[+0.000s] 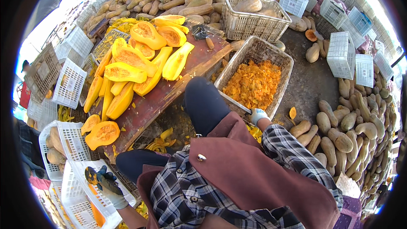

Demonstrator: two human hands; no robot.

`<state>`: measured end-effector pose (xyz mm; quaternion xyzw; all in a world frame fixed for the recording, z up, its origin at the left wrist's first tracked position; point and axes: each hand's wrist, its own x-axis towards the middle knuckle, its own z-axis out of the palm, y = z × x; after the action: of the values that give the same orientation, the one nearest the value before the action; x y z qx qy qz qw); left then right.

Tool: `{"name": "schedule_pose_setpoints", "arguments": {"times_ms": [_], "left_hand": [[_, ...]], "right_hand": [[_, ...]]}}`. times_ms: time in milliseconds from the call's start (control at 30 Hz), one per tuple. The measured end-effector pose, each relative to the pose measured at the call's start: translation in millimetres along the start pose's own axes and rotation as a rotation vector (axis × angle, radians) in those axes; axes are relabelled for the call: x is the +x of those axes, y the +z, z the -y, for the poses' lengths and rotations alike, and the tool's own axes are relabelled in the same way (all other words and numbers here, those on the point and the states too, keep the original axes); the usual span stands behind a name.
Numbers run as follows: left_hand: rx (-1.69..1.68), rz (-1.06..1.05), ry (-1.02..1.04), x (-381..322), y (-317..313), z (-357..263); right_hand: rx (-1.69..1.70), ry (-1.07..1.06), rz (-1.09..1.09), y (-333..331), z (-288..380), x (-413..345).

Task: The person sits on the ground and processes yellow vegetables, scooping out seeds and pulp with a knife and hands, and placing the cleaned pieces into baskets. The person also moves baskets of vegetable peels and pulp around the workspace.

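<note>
My right hand (258,116), in a pale work glove, grips the near rim of a worn plastic crate (287,79); orange pumpkin pulp (254,84) lies in that crate. At lower left my left hand (108,183), in a light glove with dark, soiled fingers, holds a small round object (91,175) smeared with orange, too unclear to name. Below that hand is a white plastic crate (76,181) with orange pieces inside. Peeled, halved yellow pumpkins (127,71) are piled on the red wooden board (152,114). A wooden-handled tool (210,42) rests near the board's far end.
A weathered crate (254,28) of whole squashes stands beyond the pulp crate. Unpeeled squashes (340,140) are heaped at right, more (171,0) at the back. White crates (341,54) stand on both sides. Peel (159,144) lies under the board. Another person (30,146) is at far left.
</note>
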<state>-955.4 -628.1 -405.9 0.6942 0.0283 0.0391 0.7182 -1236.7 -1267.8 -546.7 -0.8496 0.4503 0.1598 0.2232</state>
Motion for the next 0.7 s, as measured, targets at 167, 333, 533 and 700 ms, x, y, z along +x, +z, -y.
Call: {"name": "schedule_pose_setpoints", "arguments": {"times_ms": [167, 333, 533, 700], "left_hand": [[0.04, -0.021, 0.162, 17, -47, -15], [-0.025, -0.144, 0.17, 48, -67, -41], [-0.012, -0.037, 0.272, 85, -56, -63], [-0.06, 0.096, 0.349, 81, -54, -71]], "right_hand": [[0.114, 0.009, -0.137, 53, -29, 45], [0.072, 0.093, -0.116, 76, -59, 43], [-0.021, 0.12, -0.098, 37, -26, -18], [-0.103, 0.074, -0.129, -4, 22, -44]]}}
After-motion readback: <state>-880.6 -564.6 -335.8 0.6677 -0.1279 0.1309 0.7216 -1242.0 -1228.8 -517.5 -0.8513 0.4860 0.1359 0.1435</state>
